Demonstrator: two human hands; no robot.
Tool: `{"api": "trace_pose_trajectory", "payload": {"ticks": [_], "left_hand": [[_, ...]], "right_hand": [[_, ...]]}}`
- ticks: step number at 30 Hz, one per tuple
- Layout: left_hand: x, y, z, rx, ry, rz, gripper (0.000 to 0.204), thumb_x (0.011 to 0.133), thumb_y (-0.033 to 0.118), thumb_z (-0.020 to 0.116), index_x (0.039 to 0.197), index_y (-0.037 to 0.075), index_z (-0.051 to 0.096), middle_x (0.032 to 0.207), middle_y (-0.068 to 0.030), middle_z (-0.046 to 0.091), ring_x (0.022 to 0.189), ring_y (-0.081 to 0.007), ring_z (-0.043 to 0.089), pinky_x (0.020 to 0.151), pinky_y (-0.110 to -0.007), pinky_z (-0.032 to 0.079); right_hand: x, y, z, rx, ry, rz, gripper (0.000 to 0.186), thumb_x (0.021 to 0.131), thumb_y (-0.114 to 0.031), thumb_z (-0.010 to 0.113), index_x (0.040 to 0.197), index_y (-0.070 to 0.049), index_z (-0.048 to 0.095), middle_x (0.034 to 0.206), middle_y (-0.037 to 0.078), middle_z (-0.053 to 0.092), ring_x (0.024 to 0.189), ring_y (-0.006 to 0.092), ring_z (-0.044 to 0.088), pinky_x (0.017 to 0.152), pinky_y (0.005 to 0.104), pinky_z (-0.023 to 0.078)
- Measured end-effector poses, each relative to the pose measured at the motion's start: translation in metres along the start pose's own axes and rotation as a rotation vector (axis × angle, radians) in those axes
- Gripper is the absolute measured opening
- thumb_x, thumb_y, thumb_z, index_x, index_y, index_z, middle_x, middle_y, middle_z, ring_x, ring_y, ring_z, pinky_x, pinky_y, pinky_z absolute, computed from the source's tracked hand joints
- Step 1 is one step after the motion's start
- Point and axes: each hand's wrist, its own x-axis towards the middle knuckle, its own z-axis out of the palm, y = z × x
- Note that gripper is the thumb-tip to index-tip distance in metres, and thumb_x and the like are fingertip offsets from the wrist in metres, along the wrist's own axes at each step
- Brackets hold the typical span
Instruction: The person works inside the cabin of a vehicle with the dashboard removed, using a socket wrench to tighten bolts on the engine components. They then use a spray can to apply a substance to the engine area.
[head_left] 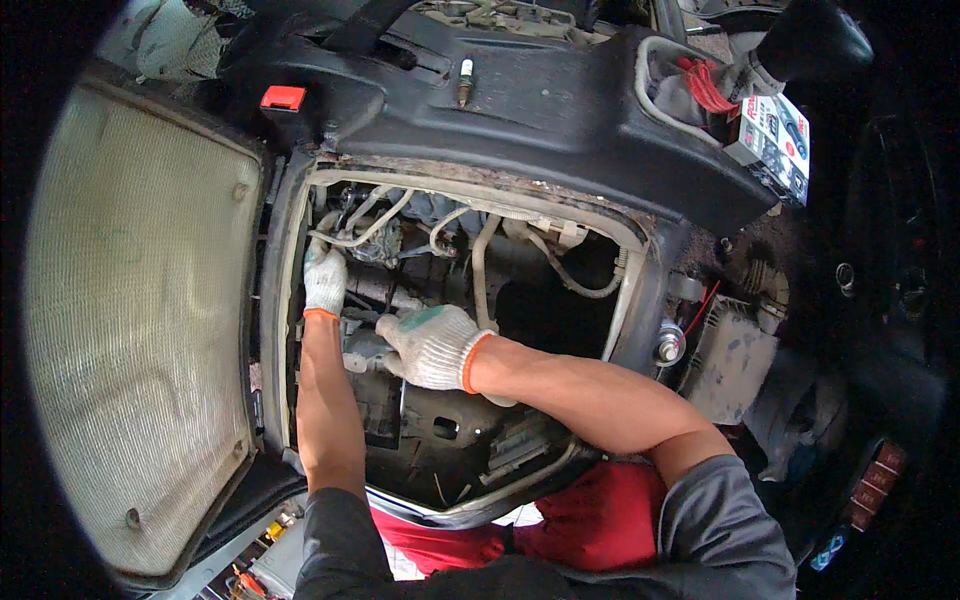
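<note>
Both my hands wear pale knitted gloves inside the open rectangular bay with hoses and metal parts. My left hand [325, 280] reaches to the bay's upper left beside a pale hose [359, 240]; its fingertips are hidden among the parts. My right hand [430, 348] is lower and more central, with fingers partly bent and apart beside a grey metal component [359, 343]; I see nothing held in it. A thicker vertical hose [480, 265] runs just beyond it.
A raised panel [140, 320] stands left. On the black console [560, 120] lie a spark plug [465, 82], red wires [708, 85] in a recess and a box [770, 145]. A red piece [283, 97] is at upper left, a spray can [670, 342] at right.
</note>
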Motion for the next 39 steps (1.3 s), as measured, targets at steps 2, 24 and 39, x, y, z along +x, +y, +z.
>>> {"api": "trace_pose_trajectory", "payload": {"ticks": [2, 24, 39], "left_hand": [[-0.001, 0.001, 0.005, -0.08, -0.021, -0.001, 0.048, 0.103, 0.002, 0.054, 0.15, 0.011, 0.062, 0.137, -0.0093, 0.071, 0.127, -0.0181, 0.064, 0.11, -0.033, 0.047], [0.001, -0.007, 0.007, 0.016, 0.081, -0.012, 0.054, 0.099, -0.002, 0.05, 0.151, 0.003, 0.06, 0.14, -0.0133, 0.071, 0.124, -0.0218, 0.068, 0.109, -0.032, 0.05], [0.003, -0.015, 0.005, -0.23, 0.028, 0.03, 0.044, 0.105, 0.006, 0.06, 0.149, 0.001, 0.06, 0.138, -0.0106, 0.07, 0.119, -0.0184, 0.064, 0.106, -0.031, 0.048]], "right_hand": [[0.0, 0.002, 0.0, -0.006, 0.001, 0.009, 0.038, 0.096, -0.039, 0.071, 0.112, -0.005, 0.065, 0.092, 0.019, 0.075, 0.085, 0.0414, 0.075, 0.071, 0.0556, 0.058], [0.002, -0.001, -0.005, 0.026, -0.065, 0.068, 0.033, 0.093, -0.035, 0.072, 0.106, -0.005, 0.067, 0.096, 0.018, 0.075, 0.091, 0.0414, 0.075, 0.077, 0.0545, 0.059], [0.001, 0.002, -0.003, 0.03, -0.073, 0.064, 0.03, 0.092, -0.032, 0.071, 0.102, -0.004, 0.068, 0.098, 0.019, 0.076, 0.092, 0.0411, 0.076, 0.078, 0.0545, 0.06]]}}
